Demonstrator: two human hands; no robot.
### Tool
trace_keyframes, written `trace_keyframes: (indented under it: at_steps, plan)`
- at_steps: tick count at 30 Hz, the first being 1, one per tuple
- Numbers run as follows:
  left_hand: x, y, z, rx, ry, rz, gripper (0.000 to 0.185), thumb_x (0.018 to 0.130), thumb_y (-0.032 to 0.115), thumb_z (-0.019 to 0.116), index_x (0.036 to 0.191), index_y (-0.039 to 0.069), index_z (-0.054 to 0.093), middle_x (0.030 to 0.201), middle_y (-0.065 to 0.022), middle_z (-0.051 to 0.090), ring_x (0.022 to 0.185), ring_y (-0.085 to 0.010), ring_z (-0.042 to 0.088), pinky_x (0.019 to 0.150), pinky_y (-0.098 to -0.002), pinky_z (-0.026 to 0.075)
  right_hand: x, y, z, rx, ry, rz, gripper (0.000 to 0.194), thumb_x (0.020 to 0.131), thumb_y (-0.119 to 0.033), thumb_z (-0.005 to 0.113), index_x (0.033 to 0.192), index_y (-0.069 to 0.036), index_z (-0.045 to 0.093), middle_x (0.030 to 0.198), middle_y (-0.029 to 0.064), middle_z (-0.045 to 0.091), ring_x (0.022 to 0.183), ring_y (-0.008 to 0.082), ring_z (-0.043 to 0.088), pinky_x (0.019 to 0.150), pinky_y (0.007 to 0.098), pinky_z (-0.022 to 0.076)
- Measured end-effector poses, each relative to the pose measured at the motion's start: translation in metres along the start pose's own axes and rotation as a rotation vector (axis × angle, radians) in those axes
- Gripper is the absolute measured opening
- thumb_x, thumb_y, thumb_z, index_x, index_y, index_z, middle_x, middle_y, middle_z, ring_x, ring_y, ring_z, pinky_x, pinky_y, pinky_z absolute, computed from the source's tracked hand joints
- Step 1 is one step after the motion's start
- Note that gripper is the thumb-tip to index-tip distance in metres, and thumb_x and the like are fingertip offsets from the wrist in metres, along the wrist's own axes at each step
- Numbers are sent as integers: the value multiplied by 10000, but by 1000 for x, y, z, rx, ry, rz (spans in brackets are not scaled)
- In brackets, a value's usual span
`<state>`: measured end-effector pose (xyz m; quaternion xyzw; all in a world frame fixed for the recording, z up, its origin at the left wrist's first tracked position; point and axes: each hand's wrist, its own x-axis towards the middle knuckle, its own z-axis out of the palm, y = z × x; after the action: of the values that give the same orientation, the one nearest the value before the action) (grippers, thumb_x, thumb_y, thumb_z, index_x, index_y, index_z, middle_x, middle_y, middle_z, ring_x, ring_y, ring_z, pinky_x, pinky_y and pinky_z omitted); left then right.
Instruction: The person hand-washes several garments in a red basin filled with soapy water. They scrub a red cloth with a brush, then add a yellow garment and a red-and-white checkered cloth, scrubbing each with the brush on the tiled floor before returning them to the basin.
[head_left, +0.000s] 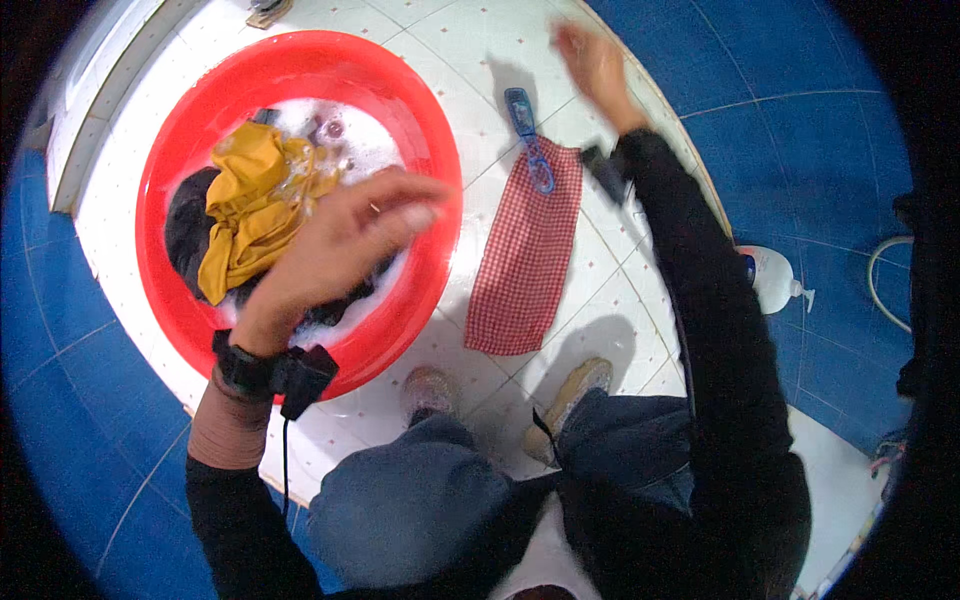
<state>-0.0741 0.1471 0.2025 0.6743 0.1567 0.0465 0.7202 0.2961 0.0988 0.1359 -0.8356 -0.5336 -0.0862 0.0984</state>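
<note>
My left hand (345, 244) hovers over a red plastic basin (442, 187), its fingers stretched to the right and nothing visible in its grasp. Inside the basin, a mustard-yellow cloth garment (251, 172) lies on dark wet fabric (187, 221) among white suds (371, 124). My right hand (596, 71), blurred, is over the floor at the upper right, loosely extended with no object seen in it. Below it, a blue plastic tool with a looped end (523, 112) rests partly on a red-and-white checked cloth (525, 262), which is spread on the white tiles.
White speckled floor tiles (427, 52) border blue tiles (750, 60). A pump bottle (772, 277) lies at the right, near a pale hose (877, 270). My shoes (577, 390) stand below the cloth. A black device with a cable (300, 379) is strapped to my left wrist.
</note>
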Motion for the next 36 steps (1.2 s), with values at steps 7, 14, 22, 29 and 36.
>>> trace_keyframes:
  at_steps: [7, 14, 22, 29, 36]
  plan:
    - [18, -63, 118, -149, -563, -199, 290, 973, 183, 527, 1197, 12, 597, 1132, -93, 638, 1062, -167, 591, 934, -312, 464, -155, -11, 93, 436, -127, 175, 564, 796, -160, 722, 1314, -79, 512, 1137, 227, 573, 1032, 361, 590, 875, 430, 502]
    - [-26, -146, 157, 438, -674, 71, 393, 812, 147, 694, 1167, 16, 587, 1165, -184, 600, 1103, -332, 572, 968, -414, 450, -191, -4, 36, 418, -273, 304, 414, 923, -133, 474, 1335, -124, 503, 1173, 239, 561, 1009, 397, 583, 904, 466, 472]
    - [-42, -181, 161, 413, -552, 37, 434, 762, 96, 685, 1174, 21, 570, 1141, -161, 581, 1103, -352, 538, 962, -439, 436, -330, -3, -4, 588, -623, 189, 751, 820, -44, 579, 1480, -275, 305, 1018, 196, 576, 871, 322, 603, 783, 424, 492]
    - [-32, -201, 158, 909, -383, 459, 287, 761, 60, 568, 1044, 28, 605, 1043, -134, 567, 1001, -312, 540, 877, -394, 470, -327, -1, 24, 555, -572, 94, 542, 947, -216, 560, 1449, -318, 382, 854, 164, 587, 757, 312, 604, 700, 419, 489]
    - [-60, -205, 135, 1013, -344, 155, 399, 734, 11, 566, 1131, 26, 598, 1117, -134, 578, 1086, -336, 522, 931, -435, 445, -335, -60, 32, 459, -515, -102, 418, 978, -374, 473, 1394, -336, 465, 770, 123, 616, 684, 250, 648, 580, 368, 534]
